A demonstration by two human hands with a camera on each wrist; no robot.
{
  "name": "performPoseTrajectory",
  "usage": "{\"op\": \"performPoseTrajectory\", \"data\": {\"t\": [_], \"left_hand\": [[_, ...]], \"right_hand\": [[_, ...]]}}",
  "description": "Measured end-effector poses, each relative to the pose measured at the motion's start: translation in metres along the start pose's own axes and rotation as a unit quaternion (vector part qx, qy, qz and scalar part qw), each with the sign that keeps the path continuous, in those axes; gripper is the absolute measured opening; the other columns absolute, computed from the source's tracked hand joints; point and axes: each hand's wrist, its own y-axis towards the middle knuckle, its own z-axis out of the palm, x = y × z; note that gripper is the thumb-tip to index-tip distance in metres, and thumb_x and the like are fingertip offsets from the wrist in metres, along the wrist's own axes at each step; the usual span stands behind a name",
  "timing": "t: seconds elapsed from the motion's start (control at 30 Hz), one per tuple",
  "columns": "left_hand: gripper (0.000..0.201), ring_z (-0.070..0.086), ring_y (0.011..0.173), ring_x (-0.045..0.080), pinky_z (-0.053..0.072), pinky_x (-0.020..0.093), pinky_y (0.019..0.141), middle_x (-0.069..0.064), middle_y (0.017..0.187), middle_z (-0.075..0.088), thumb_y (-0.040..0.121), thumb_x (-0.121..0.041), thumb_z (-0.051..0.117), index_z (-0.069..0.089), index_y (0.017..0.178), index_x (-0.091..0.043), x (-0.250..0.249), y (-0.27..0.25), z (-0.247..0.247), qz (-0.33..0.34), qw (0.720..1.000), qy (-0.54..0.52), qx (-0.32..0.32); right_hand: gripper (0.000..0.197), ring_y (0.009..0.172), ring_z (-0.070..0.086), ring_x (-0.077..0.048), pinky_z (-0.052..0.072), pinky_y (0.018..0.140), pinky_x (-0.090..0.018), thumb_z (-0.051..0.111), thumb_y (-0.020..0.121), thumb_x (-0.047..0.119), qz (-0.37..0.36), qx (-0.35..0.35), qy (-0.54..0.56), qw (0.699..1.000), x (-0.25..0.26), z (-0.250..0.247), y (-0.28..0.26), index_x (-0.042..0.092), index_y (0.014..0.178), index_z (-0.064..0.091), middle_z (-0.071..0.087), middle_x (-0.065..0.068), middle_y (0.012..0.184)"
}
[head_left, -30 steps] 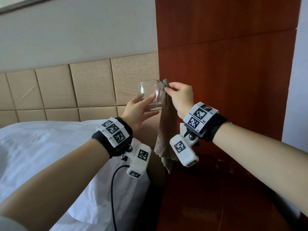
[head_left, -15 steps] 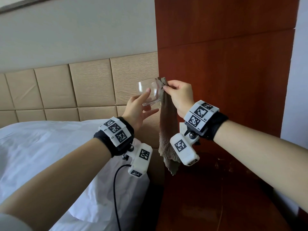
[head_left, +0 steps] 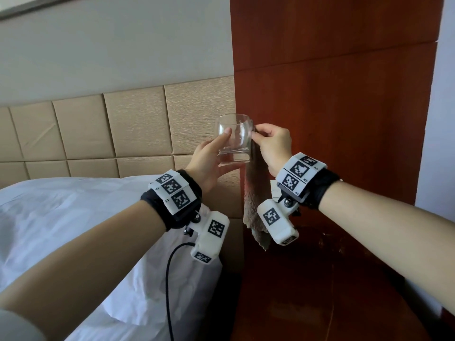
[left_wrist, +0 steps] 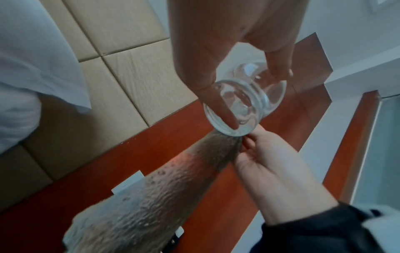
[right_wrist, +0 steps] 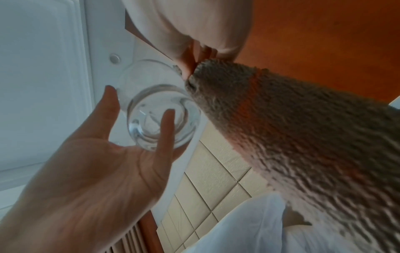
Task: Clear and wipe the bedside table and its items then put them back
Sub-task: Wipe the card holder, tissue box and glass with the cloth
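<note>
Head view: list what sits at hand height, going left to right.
Padded headboard → left hand → glass → right hand, cloth hanging below it → red wood panel → pale wall.

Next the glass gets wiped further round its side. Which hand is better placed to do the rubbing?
Probably the right hand: it already pinches the cloth against the side of the glass near the rim. The left hand cradles the glass at its base, so it looks better suited to turning it.
</note>
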Motion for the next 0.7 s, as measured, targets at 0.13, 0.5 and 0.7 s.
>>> {"op": "performPoseTrajectory", "data": {"t": [0.13, 0.5, 0.7], "left_hand": [[0.026, 0.062, 0.080, 0.016, 0.060, 0.031, 0.064, 0.004, 0.091, 0.061, 0.093, -0.032, 0.055, 0.060, 0.097, -0.007, -0.0002, 0.0016, 0.0020, -0.002, 1.000, 0.000, -0.026], [0.062, 0.060, 0.087, 0.014, 0.059, 0.032, 0.066, 0.006, 0.108, 0.055, 0.081, -0.032, 0.071, 0.042, 0.128, -0.004, 0.0014, 0.0068, 0.0017, 0.005, 0.997, 0.053, -0.055], [0.025, 0.070, 0.076, 0.015, 0.058, 0.035, 0.074, 0.003, 0.090, 0.067, 0.088, -0.029, 0.063, 0.058, 0.103, -0.010, 0.0009, 0.0027, -0.0049, -0.005, 0.999, 0.042, 0.013]], "right_hand": [[0.023, 0.099, 0.065, -0.017, 0.051, 0.095, -0.035, 0.066, 0.084, 0.010, -0.003, -0.002, 0.009, 1.000, 0.0020, 0.0001, -0.0007, 0.005, 0.107, 0.070, 0.071, -0.006, 0.103], [0.021, 0.097, 0.065, -0.018, 0.052, 0.093, -0.036, 0.064, 0.086, 0.010, -0.023, 0.010, 0.000, 1.000, 0.0050, -0.0029, -0.0056, 0.005, 0.106, 0.070, 0.071, -0.007, 0.101], [0.022, 0.099, 0.064, -0.018, 0.051, 0.094, -0.035, 0.065, 0.086, 0.010, -0.003, 0.004, -0.008, 1.000, -0.0025, -0.0026, 0.0002, 0.006, 0.107, 0.070, 0.071, -0.006, 0.104]]}}
